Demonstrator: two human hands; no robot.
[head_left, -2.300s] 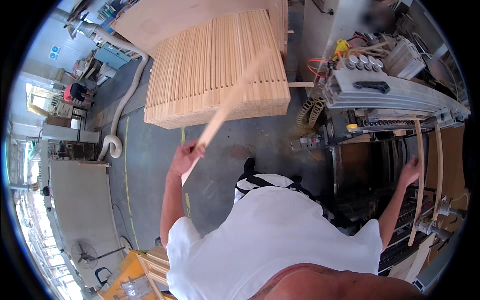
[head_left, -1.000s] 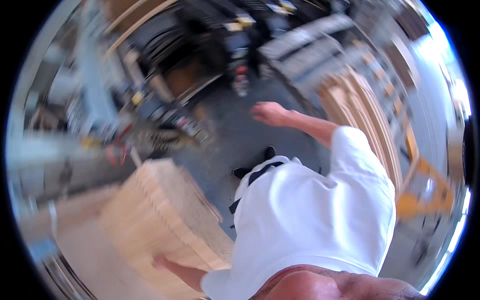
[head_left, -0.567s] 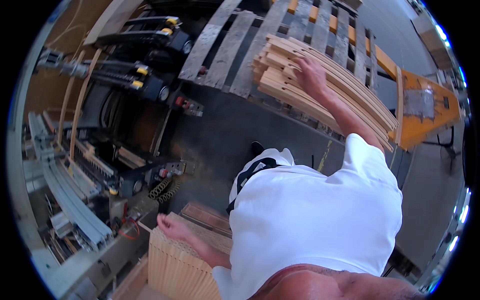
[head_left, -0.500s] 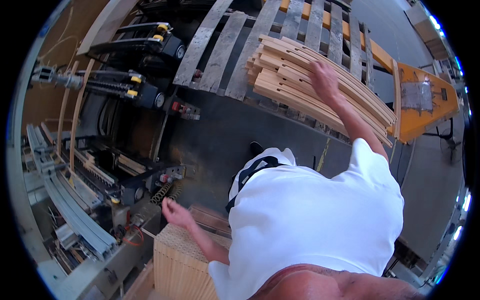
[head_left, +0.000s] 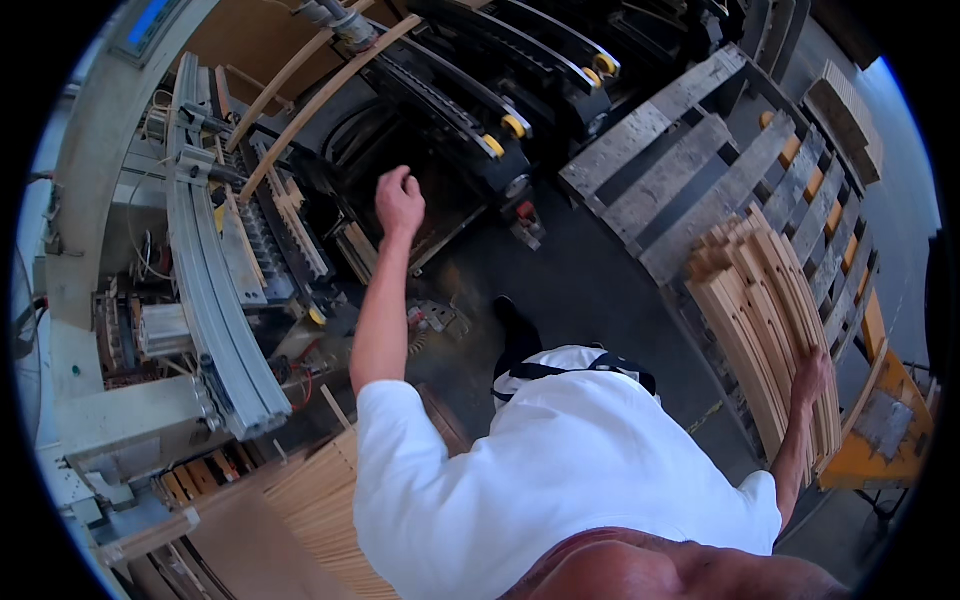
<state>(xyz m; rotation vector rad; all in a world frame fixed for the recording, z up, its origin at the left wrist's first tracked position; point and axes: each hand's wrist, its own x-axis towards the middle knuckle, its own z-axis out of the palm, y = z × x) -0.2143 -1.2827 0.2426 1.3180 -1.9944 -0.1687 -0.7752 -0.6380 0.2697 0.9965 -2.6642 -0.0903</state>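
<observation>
- Under the right hand lies a stack of wooden slats; the fingers touch the outer slats, but whether they close around one I cannot tell.
- Beneath that stack sits a weathered wooden pallet.
- Well left of this grip, the left hand hangs raised, loosely curled, partly open and holding nothing.
- Beyond it, to its left, slants a long wooden strip.

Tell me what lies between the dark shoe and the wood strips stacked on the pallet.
The head view shows grey floor beside the dark shoe, then the edge of the pallet on which the wood strips lie.
</observation>
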